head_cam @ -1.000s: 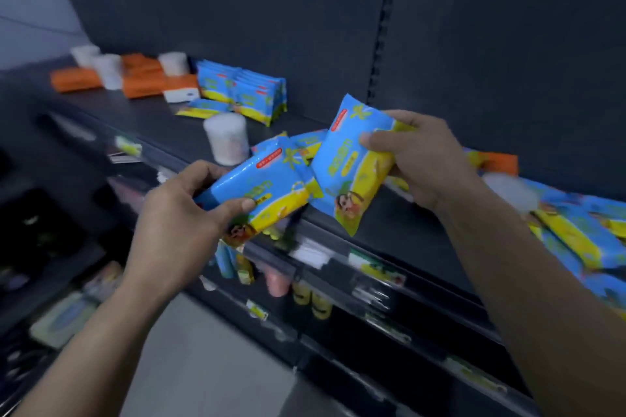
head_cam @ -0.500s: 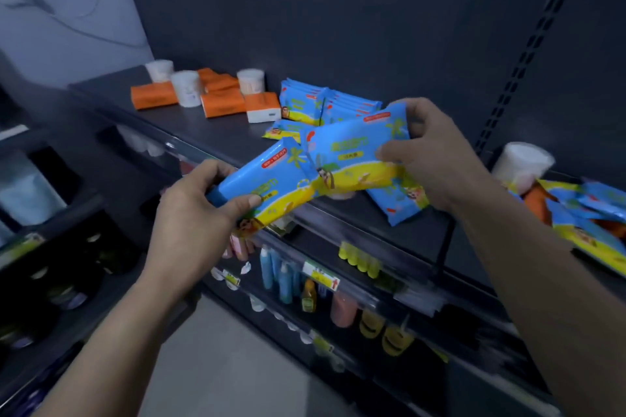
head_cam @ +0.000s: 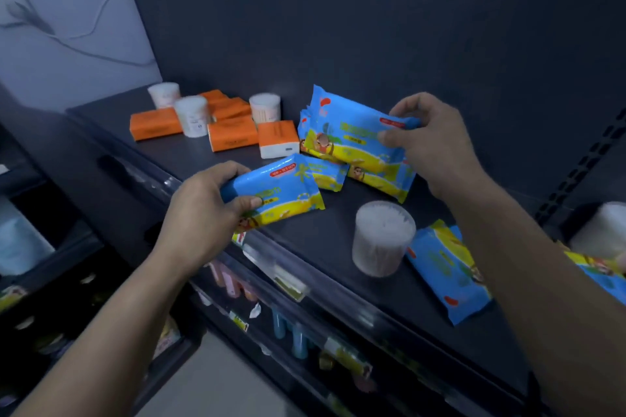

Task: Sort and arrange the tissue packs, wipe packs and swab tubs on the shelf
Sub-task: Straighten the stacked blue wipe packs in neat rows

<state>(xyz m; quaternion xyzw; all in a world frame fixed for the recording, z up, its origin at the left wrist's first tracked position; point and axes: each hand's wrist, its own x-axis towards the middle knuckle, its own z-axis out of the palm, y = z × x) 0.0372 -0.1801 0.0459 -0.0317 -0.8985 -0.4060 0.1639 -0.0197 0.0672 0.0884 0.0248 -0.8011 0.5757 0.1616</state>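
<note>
Wipe pack (head_cam: 281,188) blue-yellow, glossy | left hand (head_cam: 200,211) grips it | right hand (head_cam: 437,142) pinches second wipe pack (head_cam: 350,132)

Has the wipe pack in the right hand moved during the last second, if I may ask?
Yes: the wipe pack went left along the shelf, up to the standing row of packs.

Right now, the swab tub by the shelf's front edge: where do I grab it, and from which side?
Probably its round side wall at mid-height, coming from the front-left. The swab tub stands upright, and a lying wipe pack sits close on its right.
</note>
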